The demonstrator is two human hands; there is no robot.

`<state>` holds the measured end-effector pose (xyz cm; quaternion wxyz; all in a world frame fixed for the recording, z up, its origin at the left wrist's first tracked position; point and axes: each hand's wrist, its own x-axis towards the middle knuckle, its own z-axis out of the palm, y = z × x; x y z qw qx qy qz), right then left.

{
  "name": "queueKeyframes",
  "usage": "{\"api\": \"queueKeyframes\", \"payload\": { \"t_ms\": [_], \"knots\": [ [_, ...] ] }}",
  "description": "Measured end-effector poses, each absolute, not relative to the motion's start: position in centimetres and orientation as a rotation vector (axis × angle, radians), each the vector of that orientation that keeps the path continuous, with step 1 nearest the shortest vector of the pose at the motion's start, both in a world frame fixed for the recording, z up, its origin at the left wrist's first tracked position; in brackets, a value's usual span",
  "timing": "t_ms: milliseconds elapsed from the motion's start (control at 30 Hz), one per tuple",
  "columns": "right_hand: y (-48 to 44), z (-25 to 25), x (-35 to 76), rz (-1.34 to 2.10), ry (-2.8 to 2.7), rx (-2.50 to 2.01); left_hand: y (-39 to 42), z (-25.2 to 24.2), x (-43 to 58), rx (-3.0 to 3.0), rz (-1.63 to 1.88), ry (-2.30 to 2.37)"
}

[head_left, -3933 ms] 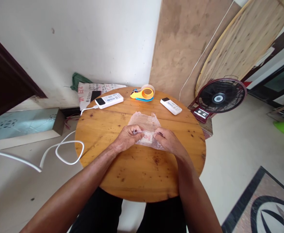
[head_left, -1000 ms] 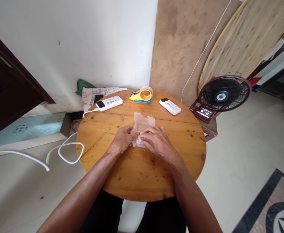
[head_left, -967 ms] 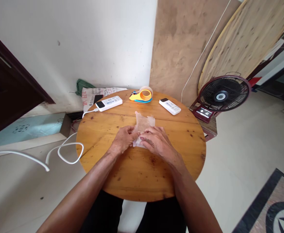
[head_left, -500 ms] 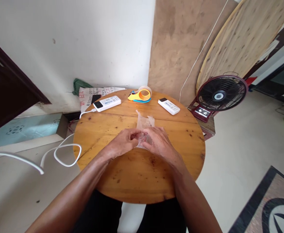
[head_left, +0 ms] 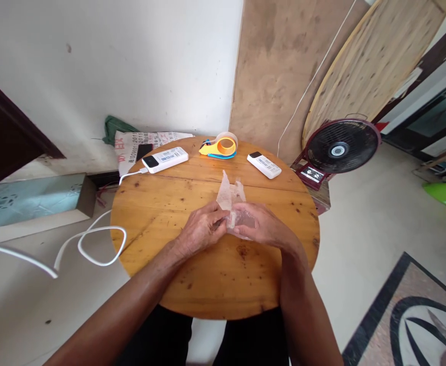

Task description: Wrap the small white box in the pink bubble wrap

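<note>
Wooden table (head_left: 223,279) beneath, hands (head_left: 203,227) (head_left: 265,223) hold plastic wrap (head_left: 226,195), narrower than earlier (seemingly folded).

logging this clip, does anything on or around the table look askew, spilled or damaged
No spill shows. The plastic wrap between the left hand and right hand has a ragged far edge, perhaps torn; the white cable loops loosely past the left edge of the table.

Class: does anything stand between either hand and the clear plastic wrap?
Nothing visible does. The left hand pinches the clear plastic wrap, and the right hand touches its other side. The tape dispenser and two white devices lie farther back on the table.
</note>
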<state>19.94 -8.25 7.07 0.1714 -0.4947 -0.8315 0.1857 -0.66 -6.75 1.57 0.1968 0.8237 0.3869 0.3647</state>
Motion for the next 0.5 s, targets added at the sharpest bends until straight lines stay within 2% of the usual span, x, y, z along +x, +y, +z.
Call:
{"api": "queueKeyframes", "payload": {
  "t_ms": [333, 500],
  "knots": [
    [-9.9, 6.0, 21.2, 0.528, -2.041, -1.732, -6.8, 1.8, -0.7, 2.337, 1.067, 1.025],
    [-10.6, 3.7, 20.4, 0.295, -1.827, -1.803, -6.9, 2.0, -0.7, 2.330, 1.016, 1.067]
  ]
}}
